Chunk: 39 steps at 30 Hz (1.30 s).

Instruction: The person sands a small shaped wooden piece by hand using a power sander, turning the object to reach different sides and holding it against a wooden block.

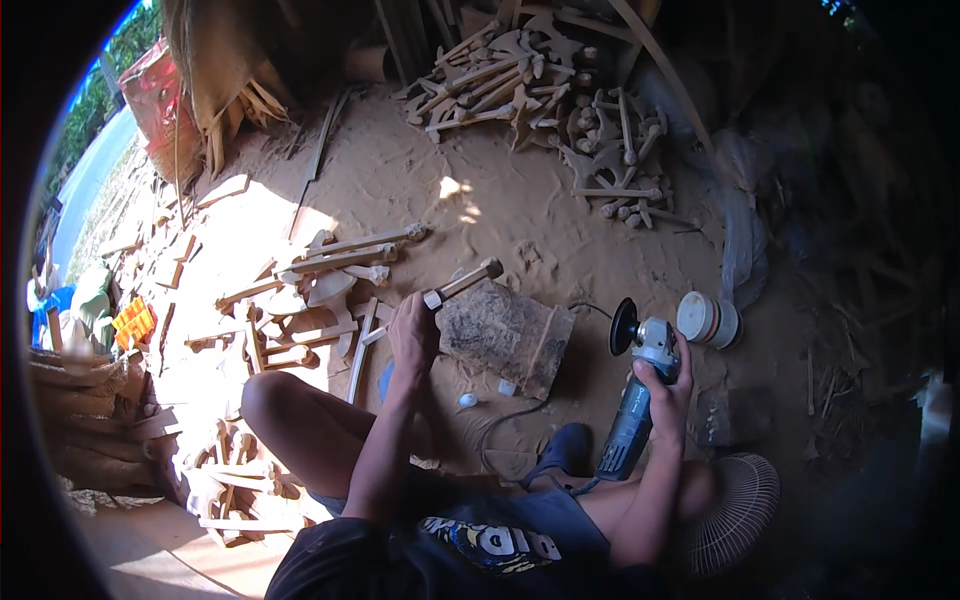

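1. As a person sits with bent legs on a sandy brown floor (480, 205), the left hand (412, 335) holds a slim brown wooden rod with a knobbed end (466, 281), its fingers curled tight around the shaft.
2. Raised at a slant, the rod has its knobbed end over a squat grey-brown block (505, 335) before the sitter.
3. The right hand (668, 395) grips a dark teal angle grinder (630, 420), fingers and thumb closed around its body; the round black disc (622, 328) stands apart from the rod.
4. Just beyond the grinder is a white cylindrical tub (710, 320), its contents hidden from view.
5. Near the tub hangs a crumpled translucent plastic bag (740, 245); what it holds cannot be told.
6. At far left, a red-and-white woven sack (163, 110) hides its contents.
7. Knob-ended wooden pieces (350, 243) lie loose at left, with a larger heap of pale wooden parts (510, 85) farther off.
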Each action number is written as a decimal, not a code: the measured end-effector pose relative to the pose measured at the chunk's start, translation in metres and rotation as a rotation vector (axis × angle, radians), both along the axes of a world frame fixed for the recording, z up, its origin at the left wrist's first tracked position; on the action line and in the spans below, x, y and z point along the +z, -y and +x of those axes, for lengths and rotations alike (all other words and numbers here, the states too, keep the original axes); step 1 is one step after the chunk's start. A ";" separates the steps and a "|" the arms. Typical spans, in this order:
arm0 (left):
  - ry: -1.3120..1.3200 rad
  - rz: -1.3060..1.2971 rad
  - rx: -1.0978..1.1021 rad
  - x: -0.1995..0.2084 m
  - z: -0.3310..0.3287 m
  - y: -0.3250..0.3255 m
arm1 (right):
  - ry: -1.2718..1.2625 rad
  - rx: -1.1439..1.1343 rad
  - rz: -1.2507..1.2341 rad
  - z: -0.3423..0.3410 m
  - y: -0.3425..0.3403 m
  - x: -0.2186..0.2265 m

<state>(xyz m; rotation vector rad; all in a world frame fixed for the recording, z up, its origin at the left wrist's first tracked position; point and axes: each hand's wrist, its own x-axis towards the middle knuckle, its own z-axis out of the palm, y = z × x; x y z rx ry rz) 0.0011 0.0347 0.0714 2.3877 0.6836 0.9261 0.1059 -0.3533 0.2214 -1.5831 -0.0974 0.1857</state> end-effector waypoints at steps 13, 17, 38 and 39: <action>-0.365 -0.171 -0.493 0.079 0.034 -0.059 | 0.093 -0.085 0.028 0.001 0.016 -0.016; -0.481 -0.360 -0.734 -0.012 0.052 -0.030 | 0.168 -0.025 -0.029 0.001 -0.006 -0.023; -0.648 -0.194 -0.487 -0.131 0.058 0.022 | 0.159 0.438 -1.042 0.011 -0.172 -0.115; -0.634 -0.201 -0.486 -0.131 0.057 0.022 | 0.199 0.444 -1.103 0.010 -0.177 -0.117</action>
